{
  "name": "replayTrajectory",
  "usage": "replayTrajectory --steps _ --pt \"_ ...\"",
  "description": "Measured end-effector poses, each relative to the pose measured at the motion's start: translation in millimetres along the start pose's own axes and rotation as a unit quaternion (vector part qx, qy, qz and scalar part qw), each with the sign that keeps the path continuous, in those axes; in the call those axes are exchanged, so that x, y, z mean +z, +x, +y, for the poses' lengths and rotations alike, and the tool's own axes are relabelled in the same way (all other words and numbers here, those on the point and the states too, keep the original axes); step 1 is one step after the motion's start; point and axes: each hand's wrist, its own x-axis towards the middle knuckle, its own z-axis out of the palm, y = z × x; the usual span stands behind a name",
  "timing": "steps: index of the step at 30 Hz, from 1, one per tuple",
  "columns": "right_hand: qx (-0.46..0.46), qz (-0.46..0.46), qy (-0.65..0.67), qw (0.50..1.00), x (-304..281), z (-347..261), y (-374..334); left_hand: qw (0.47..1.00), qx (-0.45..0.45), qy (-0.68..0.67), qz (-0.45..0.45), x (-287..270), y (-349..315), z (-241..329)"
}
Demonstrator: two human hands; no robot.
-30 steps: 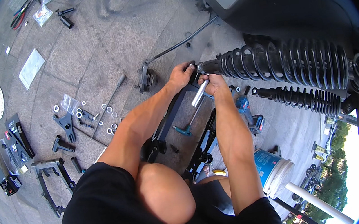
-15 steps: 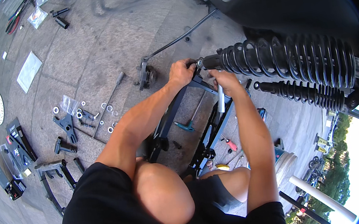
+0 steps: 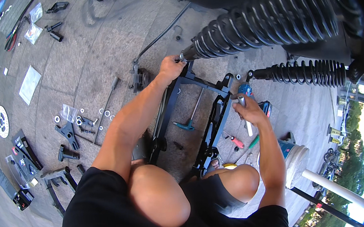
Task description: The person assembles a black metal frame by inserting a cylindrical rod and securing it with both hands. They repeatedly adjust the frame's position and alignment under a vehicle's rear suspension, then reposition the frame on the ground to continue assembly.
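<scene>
A black swingarm stretches from between my knees toward a large black shock absorber. My left hand is closed at the swingarm's far left tip, right against the shock absorber's lower eye; some of its fingers are hidden. My right hand is closed around a silver bar-shaped tool, just right of the swingarm's other arm. The tool's exact kind is not clear. A second shock absorber hangs farther right, its lower eye apart from the swingarm.
Between the swingarm's arms lies a teal T-handle wrench. A blue power tool and a pink-handled screwdriver lie at right, by a white bucket. Washers, a bracket and a brake disc are spread at left.
My right hand has moved right and toward me with the silver tool, away from the shock absorber's eye. My left hand stays at the swingarm tip. The view has shifted.
</scene>
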Motion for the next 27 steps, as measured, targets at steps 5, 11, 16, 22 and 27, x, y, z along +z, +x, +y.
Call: replayTrajectory --steps 5,11,16,22,27 --pt "0.029 0.143 -0.157 0.977 38.9 109.9 -1.2 1.000 0.005 -0.031 -0.003 7.6 15.5 -20.1" --pt "0.085 0.132 -0.234 0.959 107.8 206.6 20.4 0.988 -0.023 -0.139 -0.058 10.1 22.1 -29.7" --pt "0.061 0.159 -0.274 0.947 123.3 218.3 28.9 0.989 -0.009 -0.142 -0.042 7.6 12.2 -13.2" --pt "-0.010 0.265 -0.182 0.947 118.6 201.9 14.2 0.988 -0.016 -0.156 0.001 11.8 8.2 -8.0" --pt "0.094 0.119 0.345 0.926 156.7 168.1 -40.2 0.992 0.022 -0.123 -0.003 13.7 8.8 -12.6"
